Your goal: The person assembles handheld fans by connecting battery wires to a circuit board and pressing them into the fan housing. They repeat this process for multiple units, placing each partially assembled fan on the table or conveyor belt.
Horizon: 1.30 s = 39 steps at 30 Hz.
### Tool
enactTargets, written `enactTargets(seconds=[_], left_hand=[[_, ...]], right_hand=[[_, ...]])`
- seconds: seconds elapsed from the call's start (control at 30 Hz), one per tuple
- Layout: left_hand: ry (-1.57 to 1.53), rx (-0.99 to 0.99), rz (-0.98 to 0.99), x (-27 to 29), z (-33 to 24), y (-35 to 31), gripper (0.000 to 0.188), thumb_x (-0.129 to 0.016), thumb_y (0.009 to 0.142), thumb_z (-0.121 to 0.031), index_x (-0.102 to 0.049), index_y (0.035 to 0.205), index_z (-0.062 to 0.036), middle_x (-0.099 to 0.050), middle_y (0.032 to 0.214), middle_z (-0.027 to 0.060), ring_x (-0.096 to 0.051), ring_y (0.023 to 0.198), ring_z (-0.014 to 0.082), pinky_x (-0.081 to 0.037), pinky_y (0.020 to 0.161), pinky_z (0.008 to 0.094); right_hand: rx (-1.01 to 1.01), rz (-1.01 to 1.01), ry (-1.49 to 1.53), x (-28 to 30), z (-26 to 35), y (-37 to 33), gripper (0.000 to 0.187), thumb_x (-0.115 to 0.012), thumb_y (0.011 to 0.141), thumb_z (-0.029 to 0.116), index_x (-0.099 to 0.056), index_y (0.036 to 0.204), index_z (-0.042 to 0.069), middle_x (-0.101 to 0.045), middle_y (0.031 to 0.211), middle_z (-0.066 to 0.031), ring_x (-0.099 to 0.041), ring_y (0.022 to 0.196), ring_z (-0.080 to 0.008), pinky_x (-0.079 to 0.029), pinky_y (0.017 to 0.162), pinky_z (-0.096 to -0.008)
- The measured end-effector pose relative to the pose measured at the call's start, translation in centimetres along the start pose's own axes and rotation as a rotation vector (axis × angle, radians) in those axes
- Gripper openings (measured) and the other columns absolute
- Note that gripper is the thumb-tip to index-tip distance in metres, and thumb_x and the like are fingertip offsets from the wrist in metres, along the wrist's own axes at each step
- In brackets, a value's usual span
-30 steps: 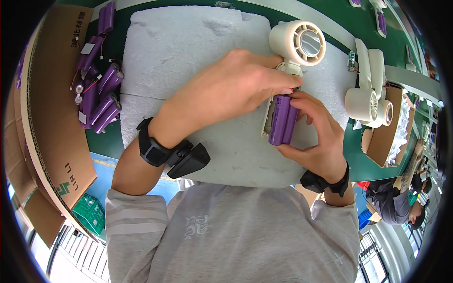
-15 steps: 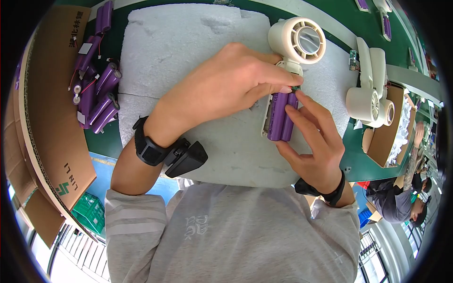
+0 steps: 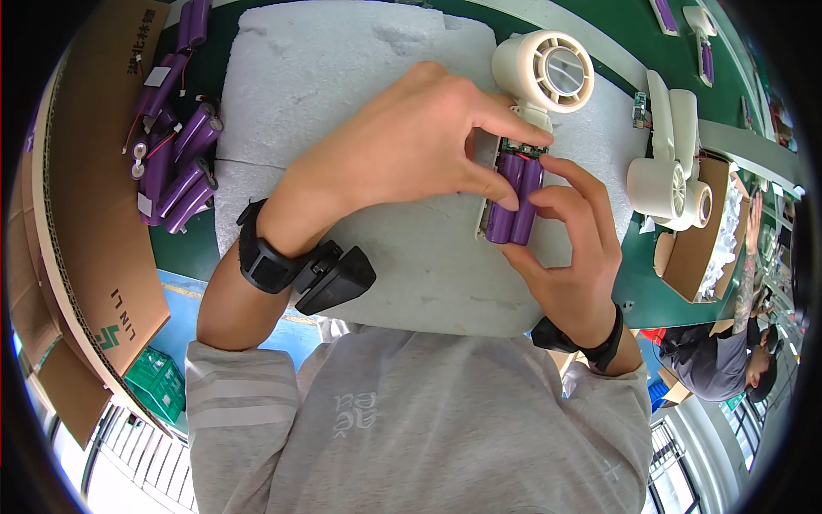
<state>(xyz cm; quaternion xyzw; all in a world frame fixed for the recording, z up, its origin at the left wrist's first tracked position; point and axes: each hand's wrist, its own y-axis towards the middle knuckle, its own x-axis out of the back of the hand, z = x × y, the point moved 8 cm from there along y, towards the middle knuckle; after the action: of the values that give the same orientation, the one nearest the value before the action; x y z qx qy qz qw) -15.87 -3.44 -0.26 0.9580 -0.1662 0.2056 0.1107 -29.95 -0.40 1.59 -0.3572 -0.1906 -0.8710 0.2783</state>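
both hands are gripping a purple battery pack (image 3: 512, 201) sitting in a cream fan handle (image 3: 490, 193) over the white foam pad (image 3: 342, 77): left hand (image 3: 419, 146) pinching its top, right hand (image 3: 569, 248) cradling its side. more purple cells (image 3: 171, 163) are lying beside a brown cardboard box (image 3: 86, 214) bearing a green mark; another open carton (image 3: 698, 248) is sitting on the green worktop (image 3: 634, 283).

I see glossy purple-wrapped battery cells (image 3: 512, 199), a smooth cream plastic fan (image 3: 543, 73), rough white foam pad (image 3: 342, 77), and matt cardboard (image 3: 90, 223) at nine o'clock.

Purple cells (image 3: 512, 199), cream fan (image 3: 543, 73), white foam pad (image 3: 342, 86), green bench (image 3: 668, 51), brown carton (image 3: 86, 214), grey striped sleeves (image 3: 240, 403)
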Motion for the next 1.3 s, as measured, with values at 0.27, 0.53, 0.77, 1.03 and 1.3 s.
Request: enactTargets(seconds=[0.27,0.53,0.77,1.03,1.3], left_hand=[[-0.041,0.125,0.026,0.3,-0.2,0.4,0.046,-0.083,0.062,-0.011,-0.073,0.107,-0.0111,-0.069,0.082,0.0119,-0.06,0.065,0.0249,-0.048,0.062,0.0318],[-0.139,0.17,0.036,-0.2,0.3,0.0,0.045,-0.082,0.061,-0.011,-0.073,0.106,-0.0104,-0.07,0.082,0.013,-0.065,0.069,0.0297,-0.052,0.07,0.0337],[-0.13,0.115,0.056,-0.5,0.3,-0.3,0.05,-0.082,0.066,-0.007,-0.07,0.114,-0.0132,-0.071,0.1,0.0101,-0.063,0.074,0.0167,-0.053,0.068,0.0286],[0.335,0.022,-0.565,5.3,-0.2,-1.6,0.044,-0.077,0.07,-0.008,-0.068,0.113,-0.0098,-0.064,0.109,0.0201,-0.062,0.097,0.0357,-0.051,0.085,0.0427],[0.835,0.297,-0.542,12.5,0.5,-5.3,0.045,-0.075,0.071,-0.011,-0.067,0.115,-0.0116,-0.066,0.11,0.0124,-0.061,0.101,0.0347,-0.047,0.087,0.0439]], right_hand=[[-0.067,-0.001,-0.013,-0.2,-0.5,1.2,0.074,-0.086,0.055,0.002,-0.052,0.121,0.009,-0.053,0.122,-0.0118,-0.063,0.095,-0.0289,-0.057,0.073,-0.0359],[0.045,0.05,-0.084,0.2,0.2,1.1,0.073,-0.086,0.058,0.004,-0.055,0.125,0.005,-0.05,0.124,-0.0127,-0.064,0.096,-0.0278,-0.057,0.076,-0.0358],[0.147,0.049,-0.224,-0.5,1.6,0.4,0.068,-0.086,0.06,0.007,-0.058,0.122,0.001,-0.051,0.124,-0.0135,-0.064,0.097,-0.0304,-0.057,0.079,-0.037],[-0.03,-0.387,-0.415,3.9,-1.1,6.5,0.057,-0.076,0.072,0.003,-0.056,0.126,0.003,-0.047,0.137,-0.0173,-0.055,0.116,-0.0381,-0.051,0.093,-0.0394],[-0.057,-0.106,-0.165,4.0,-2.0,2.4,0.052,-0.074,0.075,0.004,-0.057,0.124,0.005,-0.054,0.128,-0.0161,-0.052,0.119,-0.0355,-0.048,0.093,-0.0402]])
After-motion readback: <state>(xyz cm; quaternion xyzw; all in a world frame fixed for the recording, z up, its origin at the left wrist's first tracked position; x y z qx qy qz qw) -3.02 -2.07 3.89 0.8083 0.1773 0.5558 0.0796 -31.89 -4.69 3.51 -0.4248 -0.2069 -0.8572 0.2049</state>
